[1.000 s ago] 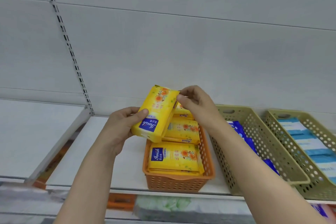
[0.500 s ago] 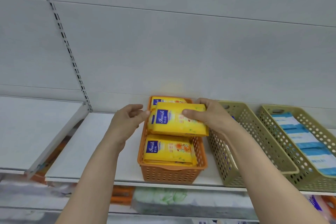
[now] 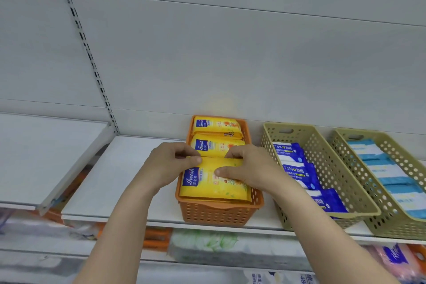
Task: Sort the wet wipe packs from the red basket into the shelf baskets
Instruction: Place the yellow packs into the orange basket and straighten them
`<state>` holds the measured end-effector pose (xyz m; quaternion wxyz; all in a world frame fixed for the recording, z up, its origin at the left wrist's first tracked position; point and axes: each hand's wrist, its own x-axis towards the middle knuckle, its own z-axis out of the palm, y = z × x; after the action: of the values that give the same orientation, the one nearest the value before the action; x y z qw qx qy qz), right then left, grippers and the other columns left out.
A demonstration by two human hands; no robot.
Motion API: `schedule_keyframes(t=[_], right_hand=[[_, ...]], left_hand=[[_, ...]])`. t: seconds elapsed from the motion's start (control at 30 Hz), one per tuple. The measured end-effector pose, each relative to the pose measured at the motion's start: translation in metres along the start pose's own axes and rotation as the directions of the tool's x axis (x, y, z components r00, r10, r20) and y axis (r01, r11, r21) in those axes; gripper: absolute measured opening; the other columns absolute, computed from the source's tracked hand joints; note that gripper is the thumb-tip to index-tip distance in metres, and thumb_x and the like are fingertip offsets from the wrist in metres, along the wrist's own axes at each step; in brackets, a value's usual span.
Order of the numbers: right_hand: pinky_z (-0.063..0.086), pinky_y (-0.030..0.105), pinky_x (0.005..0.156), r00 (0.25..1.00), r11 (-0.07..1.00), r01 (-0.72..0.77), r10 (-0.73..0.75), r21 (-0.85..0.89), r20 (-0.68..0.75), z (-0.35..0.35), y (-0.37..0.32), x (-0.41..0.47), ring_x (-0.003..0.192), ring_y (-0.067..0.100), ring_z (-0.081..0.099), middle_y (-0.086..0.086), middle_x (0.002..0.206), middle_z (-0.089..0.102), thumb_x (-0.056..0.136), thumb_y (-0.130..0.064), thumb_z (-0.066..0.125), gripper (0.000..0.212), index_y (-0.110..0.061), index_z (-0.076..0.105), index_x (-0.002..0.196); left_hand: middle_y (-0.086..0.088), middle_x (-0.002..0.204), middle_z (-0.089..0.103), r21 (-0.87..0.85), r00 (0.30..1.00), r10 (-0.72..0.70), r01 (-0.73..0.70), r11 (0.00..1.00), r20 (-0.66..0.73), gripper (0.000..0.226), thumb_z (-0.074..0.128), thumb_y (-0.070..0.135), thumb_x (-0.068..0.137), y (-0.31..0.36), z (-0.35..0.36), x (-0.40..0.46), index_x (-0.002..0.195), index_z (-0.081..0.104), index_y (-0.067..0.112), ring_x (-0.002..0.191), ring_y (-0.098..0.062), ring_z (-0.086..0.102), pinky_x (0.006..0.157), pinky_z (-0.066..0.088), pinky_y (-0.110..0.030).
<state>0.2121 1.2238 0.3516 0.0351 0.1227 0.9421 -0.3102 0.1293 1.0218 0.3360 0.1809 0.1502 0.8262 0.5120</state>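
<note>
An orange shelf basket (image 3: pixel 216 214) stands on the white shelf (image 3: pixel 115 187) and holds yellow wet wipe packs in a row. Both hands are on the front yellow pack (image 3: pixel 207 189), which lies flat on top at the basket's near end. My left hand (image 3: pixel 168 166) pinches its far left corner. My right hand (image 3: pixel 251 170) has its thumb on the pack's top and its fingers curled over the far edge. Two more yellow packs (image 3: pixel 216 145) lie behind it.
To the right stands an olive basket (image 3: pixel 359 191) with dark blue alcohol wipe packs (image 3: pixel 297 173). Further right, another olive basket (image 3: pixel 391 221) holds light blue packs (image 3: pixel 387 168). More packaged goods fill the shelf below (image 3: pixel 207 242). A slotted upright (image 3: pixel 92 64) runs up the back wall.
Both hands have carried the yellow pack from above the basket's far end down onto its near end. It has gone from tilted up to lying flat.
</note>
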Motion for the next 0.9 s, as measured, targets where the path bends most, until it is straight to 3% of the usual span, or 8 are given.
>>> schedule_keyframes(t=[0.13,0.27,0.43,0.53,0.67,0.77,0.9], right_hand=[[0.05,0.035,0.088,1.0,0.975,-0.011,0.013,-0.224,0.003,-0.003,-0.008,-0.005,0.112,0.016,0.058,-0.011,0.119,0.062,0.075,-0.067,0.069,0.057,-0.033,0.064,0.121],[0.051,0.032,0.089,0.998,0.986,-0.055,0.06,-0.156,0.023,-0.01,-0.006,-0.006,0.107,0.013,0.057,-0.008,0.12,0.061,0.07,-0.063,0.076,0.057,-0.029,0.066,0.116],[0.049,0.03,0.083,0.996,0.975,-0.094,0.09,-0.202,-0.026,-0.007,-0.004,-0.004,0.101,0.013,0.056,-0.006,0.118,0.061,0.071,-0.065,0.075,0.059,-0.027,0.065,0.115],[0.049,0.034,0.084,0.995,0.966,-0.074,0.054,-0.249,-0.085,-0.004,-0.004,-0.005,0.106,0.016,0.057,-0.006,0.117,0.057,0.072,-0.067,0.071,0.055,-0.03,0.065,0.111],[0.049,0.037,0.091,0.998,0.991,-0.001,-0.008,-0.132,-0.067,-0.004,0.005,-0.009,0.11,0.013,0.053,-0.009,0.116,0.056,0.069,-0.065,0.075,0.053,-0.035,0.063,0.111],[0.043,0.034,0.093,0.995,0.99,0.013,-0.027,-0.138,-0.099,0.0,0.007,-0.012,0.116,0.013,0.043,-0.01,0.113,0.049,0.071,-0.064,0.075,0.053,-0.038,0.06,0.114],[0.044,0.035,0.092,0.996,0.984,0.034,-0.048,-0.175,-0.078,0.0,0.002,-0.013,0.114,0.013,0.045,-0.01,0.111,0.049,0.072,-0.063,0.074,0.043,-0.036,0.061,0.104]], left_hand=[[0.008,0.105,0.065,0.238,1.0,0.016,-0.018,0.971,0.012,0.02,0.073,0.036,0.083,0.004,-0.001,0.002,0.1,0.067,0.028,0.085,-0.006,0.063,0.065,0.052,-0.019],[0.01,0.105,0.061,0.327,0.999,0.014,-0.027,0.945,0.042,0.023,0.072,0.035,0.084,0.01,-0.004,0.004,0.104,0.065,0.028,0.079,-0.003,0.059,0.057,0.044,-0.013],[0.007,0.108,0.064,0.458,1.0,0.021,-0.014,0.889,-0.012,0.025,0.073,0.044,0.081,0.004,0.001,0.01,0.098,0.066,0.028,0.099,-0.013,0.061,0.078,0.054,-0.028],[0.004,0.108,0.063,0.552,0.996,0.07,-0.027,0.833,-0.057,0.029,0.071,0.05,0.08,0.002,0.004,0.012,0.098,0.069,0.027,0.107,-0.015,0.057,0.079,0.052,-0.031],[0.003,0.112,0.06,0.508,0.995,0.079,-0.036,0.86,-0.063,0.031,0.071,0.046,0.082,0.001,-0.004,0.008,0.107,0.071,0.026,0.106,-0.013,0.053,0.075,0.042,-0.025],[0.006,0.111,0.057,0.41,0.988,0.117,-0.065,0.91,-0.105,0.026,0.073,0.04,0.082,0.001,-0.007,0.002,0.104,0.068,0.028,0.101,-0.008,0.05,0.065,0.038,-0.02],[0.009,0.107,0.057,0.316,0.996,0.085,-0.086,0.945,0.017,0.022,0.077,0.035,0.078,0.002,-0.006,-0.003,0.095,0.067,0.027,0.101,-0.008,0.051,0.064,0.038,-0.015]])
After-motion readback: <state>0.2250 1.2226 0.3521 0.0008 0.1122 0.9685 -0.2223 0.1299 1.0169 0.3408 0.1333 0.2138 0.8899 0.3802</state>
